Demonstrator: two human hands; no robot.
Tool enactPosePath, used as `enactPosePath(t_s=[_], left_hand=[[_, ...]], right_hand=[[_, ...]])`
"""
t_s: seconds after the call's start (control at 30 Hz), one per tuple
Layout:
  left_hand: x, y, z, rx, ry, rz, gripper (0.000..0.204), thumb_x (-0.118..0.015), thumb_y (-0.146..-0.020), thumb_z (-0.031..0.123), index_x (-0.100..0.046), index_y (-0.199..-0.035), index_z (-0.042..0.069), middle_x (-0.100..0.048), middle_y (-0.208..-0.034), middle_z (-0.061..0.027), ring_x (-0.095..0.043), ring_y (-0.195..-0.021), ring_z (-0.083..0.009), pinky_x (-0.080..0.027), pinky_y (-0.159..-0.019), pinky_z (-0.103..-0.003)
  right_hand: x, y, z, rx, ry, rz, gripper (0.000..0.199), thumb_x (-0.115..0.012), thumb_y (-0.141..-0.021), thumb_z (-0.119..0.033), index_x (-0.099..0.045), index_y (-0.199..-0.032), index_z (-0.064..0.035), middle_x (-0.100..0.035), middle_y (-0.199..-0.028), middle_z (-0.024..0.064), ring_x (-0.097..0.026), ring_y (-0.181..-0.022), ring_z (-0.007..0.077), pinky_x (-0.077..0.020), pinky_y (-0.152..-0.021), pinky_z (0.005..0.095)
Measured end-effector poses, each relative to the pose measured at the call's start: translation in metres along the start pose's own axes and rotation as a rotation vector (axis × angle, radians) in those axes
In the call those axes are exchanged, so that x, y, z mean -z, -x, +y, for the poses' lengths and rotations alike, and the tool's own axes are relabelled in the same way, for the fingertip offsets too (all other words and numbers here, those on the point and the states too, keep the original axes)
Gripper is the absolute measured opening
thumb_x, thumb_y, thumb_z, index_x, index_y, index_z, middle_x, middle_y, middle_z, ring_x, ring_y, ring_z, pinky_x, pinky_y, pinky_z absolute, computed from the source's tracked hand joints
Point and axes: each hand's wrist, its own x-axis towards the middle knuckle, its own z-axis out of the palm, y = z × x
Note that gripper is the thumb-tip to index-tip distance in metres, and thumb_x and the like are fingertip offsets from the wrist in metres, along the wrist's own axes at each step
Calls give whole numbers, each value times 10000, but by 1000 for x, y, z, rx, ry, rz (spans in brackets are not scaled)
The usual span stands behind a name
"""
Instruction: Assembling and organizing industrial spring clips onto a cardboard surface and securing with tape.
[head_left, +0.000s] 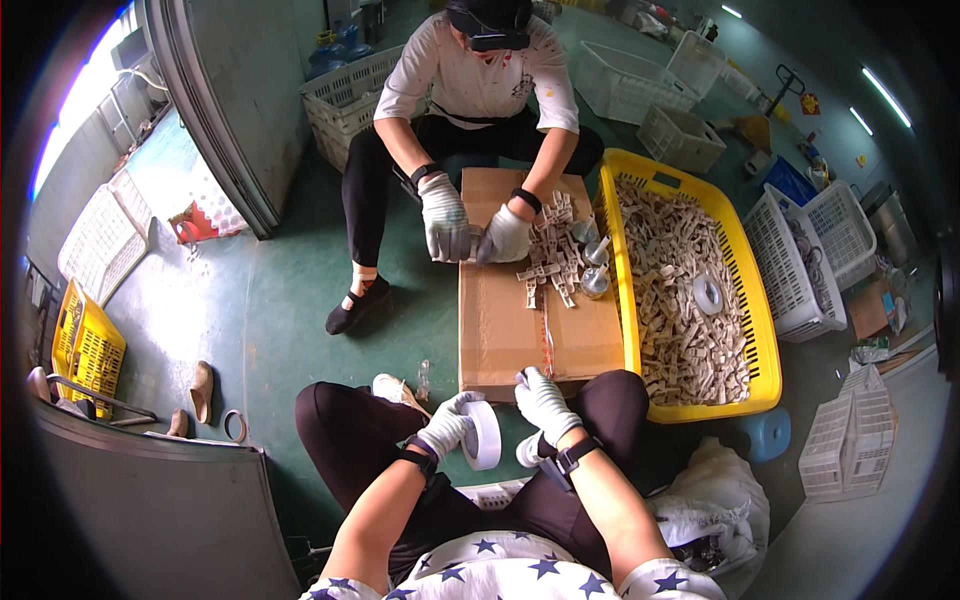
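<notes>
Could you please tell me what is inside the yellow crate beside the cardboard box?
The yellow crate holds a heap of beige pieces, with a white roll on top; anything beneath them is covered.

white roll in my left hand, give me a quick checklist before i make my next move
1. White roll held: ok, the left hand grips its left side.
2. Roll's loose end found: cannot tell, too small to make out.
3. Right hand free: cannot tell, its fingertips are drawn together near the box's near edge.
4. Both hands gloved: ok, white gloves on each.
5. Co-worker's hands apart from yours: ok, they are at the far part of the cardboard box.
6. Beige pieces all in the yellow basket: not ok, some lie on the box.
</notes>
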Motion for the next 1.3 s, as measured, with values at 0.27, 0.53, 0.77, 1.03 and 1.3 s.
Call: enactPosePath(t_s=[0.27, 0.53, 0.77, 1.03, 1.3], left_hand=[[-1, 4, 6, 3, -26, 14, 553, -491, -684, -202, -592, -1145, 87, -620, -976, 1, -588, -895, -134, -507, -825, -312], [1, 2, 3, 14, -7, 15, 511, -509, -703, -184, -588, -1134, 80, -638, -977, -3, -604, -900, -143, -509, -819, -310], [-4, 7, 6, -40, -84, -6, 497, -518, -701, -174, -581, -1131, 67, -639, -982, -13, -605, -909, -144, -512, -817, -314], [-21, 24, 4, -46, -467, -100, 527, -446, -653, -148, -589, -1125, 35, -621, -953, -9, -553, -926, -118, -455, -851, -277], [-19, 28, 22, -25, -419, -53, 523, -454, -650, -147, -588, -1129, 16, -625, -948, -15, -569, -890, -111, -477, -810, -261]], right_hand=[[36, 7, -66, 105, 140, -201, 242, -480, -931, -283, -529, -1013, -60, -661, -889, 206, -636, -849, 395, -487, -730, 505], [34, -16, -89, 526, 504, -326, 191, -464, -873, -171, -603, -964, -77, -669, -917, 140, -661, -854, 326, -522, -718, 457], [33, -17, -101, 601, 703, -343, 186, -452, -883, -156, -616, -952, -100, -670, -892, 111, -670, -809, 286, -488, -653, 435], [33, -17, -105, 635, 724, -349, 184, -450, -888, -142, -603, -979, -95, -668, -915, 109, -671, -823, 281, -501, -673, 431], [24, -18, -90, 597, 680, -310, 200, -444, -886, -166, -616, -963, -97, -683, -866, 117, -678, -794, 295, -507, -632, 447]])
